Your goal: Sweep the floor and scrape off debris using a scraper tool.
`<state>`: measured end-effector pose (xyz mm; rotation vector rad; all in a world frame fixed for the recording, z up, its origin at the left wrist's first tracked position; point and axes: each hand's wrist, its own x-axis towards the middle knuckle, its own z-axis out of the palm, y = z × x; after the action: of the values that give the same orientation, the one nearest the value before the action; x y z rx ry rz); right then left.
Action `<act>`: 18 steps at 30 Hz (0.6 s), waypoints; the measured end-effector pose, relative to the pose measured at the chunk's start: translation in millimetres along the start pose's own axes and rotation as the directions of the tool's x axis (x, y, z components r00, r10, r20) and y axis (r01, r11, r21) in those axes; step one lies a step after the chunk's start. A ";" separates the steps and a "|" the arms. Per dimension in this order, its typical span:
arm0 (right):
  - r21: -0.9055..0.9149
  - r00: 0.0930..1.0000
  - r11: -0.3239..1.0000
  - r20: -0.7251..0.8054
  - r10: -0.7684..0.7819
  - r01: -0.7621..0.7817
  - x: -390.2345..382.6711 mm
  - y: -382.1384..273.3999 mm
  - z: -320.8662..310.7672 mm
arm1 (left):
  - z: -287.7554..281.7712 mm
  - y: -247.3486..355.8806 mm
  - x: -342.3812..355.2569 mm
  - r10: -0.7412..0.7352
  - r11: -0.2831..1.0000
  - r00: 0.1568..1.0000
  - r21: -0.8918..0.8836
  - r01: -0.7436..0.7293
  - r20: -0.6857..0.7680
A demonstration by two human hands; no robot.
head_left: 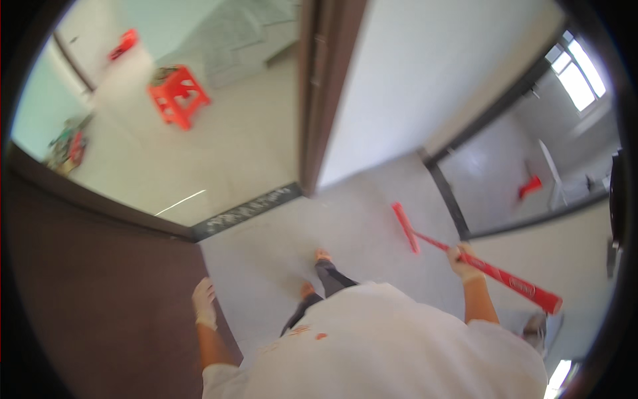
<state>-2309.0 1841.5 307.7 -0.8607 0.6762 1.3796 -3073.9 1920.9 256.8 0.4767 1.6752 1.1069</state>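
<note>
- My right hand (463, 261) is closed around a long red tool (515, 282), gripping it where the thick part of the handle meets the thin pole.
- The tool is red all over: a fat, smooth grip with pale markings slants back past the right side of that hand, and a slim pole runs forward and leftward from it to a narrow red crossbar (405, 228), which lies over the grey floor (362, 193) ahead of the same hand.
- My left hand (205, 299) is well apart from my right and holds nothing that I can see; its fingers are near the edge of one brown door (100, 292), though from this angle I cannot tell whether they touch it.
- I count one such tool, with one crossbar, and two of my feet (323, 255) on the floor between and ahead of my hands.
- One red stool (176, 96), with something on its top, stands in the room far ahead of my left hand.
- One cluttered pile (66, 147) sits to the left of that stool.
- One blurred red object (530, 187) lies in the room beyond my right hand, and one bright window (577, 74) shows farther off there.
</note>
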 end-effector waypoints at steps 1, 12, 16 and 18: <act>0.009 0.995 1.000 -0.098 0.030 -0.030 3.8 3.9 12.3 | 16.9 0.9 27.1 0.047 0.997 0.999 0.063 -0.048 0.008; 0.244 0.939 0.942 0.197 -0.281 0.231 208.0 -158.4 120.5 | 197.2 133.6 105.8 0.137 0.739 0.962 0.623 -0.257 0.235; 0.134 0.898 0.918 0.197 -0.394 0.373 266.0 -155.1 185.2 | 198.4 142.5 145.8 0.150 0.777 0.966 0.579 -0.247 0.210; -0.508 0.844 0.683 0.207 -0.494 0.525 286.1 -146.4 203.3 | 197.2 157.1 154.9 0.126 0.703 0.969 0.670 -0.237 0.211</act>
<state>-2152.5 2170.0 197.3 -1.3470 -0.0510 1.0704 -2988.8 2201.4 297.3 1.2027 1.9040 0.5044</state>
